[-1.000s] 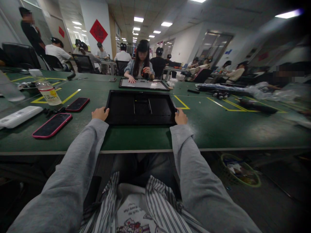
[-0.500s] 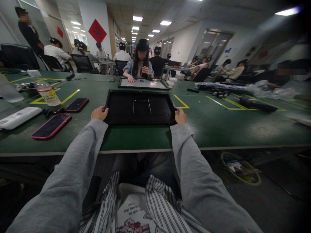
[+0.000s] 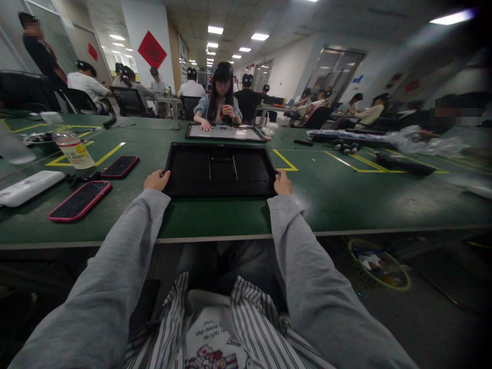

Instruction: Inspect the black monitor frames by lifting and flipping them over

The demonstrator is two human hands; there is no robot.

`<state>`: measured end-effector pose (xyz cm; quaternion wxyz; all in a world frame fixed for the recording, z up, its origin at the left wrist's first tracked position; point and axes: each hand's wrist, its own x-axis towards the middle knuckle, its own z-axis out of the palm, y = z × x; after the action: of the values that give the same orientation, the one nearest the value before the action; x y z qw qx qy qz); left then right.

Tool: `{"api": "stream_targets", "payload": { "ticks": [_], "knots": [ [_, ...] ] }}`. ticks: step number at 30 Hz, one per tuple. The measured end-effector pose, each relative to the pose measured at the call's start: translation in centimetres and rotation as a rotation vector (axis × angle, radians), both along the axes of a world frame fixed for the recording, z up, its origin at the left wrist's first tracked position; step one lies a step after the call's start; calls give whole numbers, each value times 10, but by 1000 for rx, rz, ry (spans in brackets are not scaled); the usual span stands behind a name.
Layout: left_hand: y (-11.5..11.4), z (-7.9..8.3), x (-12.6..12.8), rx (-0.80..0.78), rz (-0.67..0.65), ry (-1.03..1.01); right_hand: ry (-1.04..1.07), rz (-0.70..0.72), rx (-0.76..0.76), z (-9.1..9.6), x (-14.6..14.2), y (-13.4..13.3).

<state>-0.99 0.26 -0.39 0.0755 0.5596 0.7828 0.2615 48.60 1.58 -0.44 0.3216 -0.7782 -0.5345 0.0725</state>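
A flat black panel (image 3: 219, 171), like the back of a monitor, lies on the green table (image 3: 346, 200) straight ahead of me. My left hand (image 3: 156, 180) grips its near left corner with fingers curled round the edge. My right hand (image 3: 282, 183) grips the near right corner the same way. Both arms wear grey sleeves. The panel's middle shows a recessed mount with two thin bars.
Left of the panel lie two pink-cased phones (image 3: 80, 200) (image 3: 120, 166), a white device (image 3: 27, 187) and a drink bottle (image 3: 73, 148). A person (image 3: 220, 105) sits opposite at a second panel (image 3: 225, 132). Black tools lie to the right (image 3: 403, 166). A green basket (image 3: 378, 262) stands on the floor.
Both hands stay on the panel's near corners. The view has shifted slightly; nothing else has visibly moved.
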Motion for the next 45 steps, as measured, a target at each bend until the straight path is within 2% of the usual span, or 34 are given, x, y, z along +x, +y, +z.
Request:
{"api": "stream_targets", "payload": {
  "ticks": [3,11,20,30,45],
  "knots": [
    [-1,1,1,-12,10,11,-25,-22,-29,-1,-3,0],
    [6,-5,-3,-2,7,-5,-29,-37,18,-4,-3,4],
    [0,1,-2,58,10,-27,23,-22,66,-3,1,4],
    [12,-12,-7,107,-47,-40,-2,26,107,-6,6,7],
    [14,-15,-8,122,-55,-24,-8,18,118,-12,7,11]
  ]
}}
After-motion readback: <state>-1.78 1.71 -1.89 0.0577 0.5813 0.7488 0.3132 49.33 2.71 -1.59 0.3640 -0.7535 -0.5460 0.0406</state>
